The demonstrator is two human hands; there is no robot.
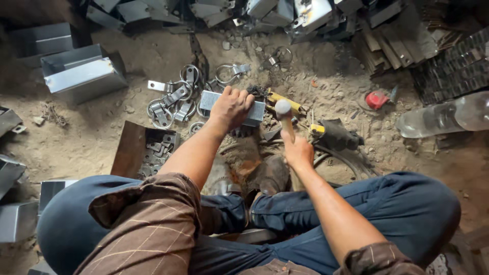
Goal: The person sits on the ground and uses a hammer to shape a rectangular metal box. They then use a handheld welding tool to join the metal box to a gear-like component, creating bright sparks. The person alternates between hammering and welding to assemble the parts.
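1. Knees [356,209] are filling the lower frame.
2. Left hand [232,108] is pressing down on a metal box [257,113] at centre, fingers wrapped over it.
3. Right hand [299,151] is gripping a hammer [283,109] just right of the box.

1. A clear plastic bottle [443,118] lay on its side at the right edge of the dirt floor [102,137]. It was colourless and see-through, and no label could be made out on it.
2. Just left of the bottle sat a small red round item [377,99]; whether it was a container could not be told.
3. No signs or screens showed.
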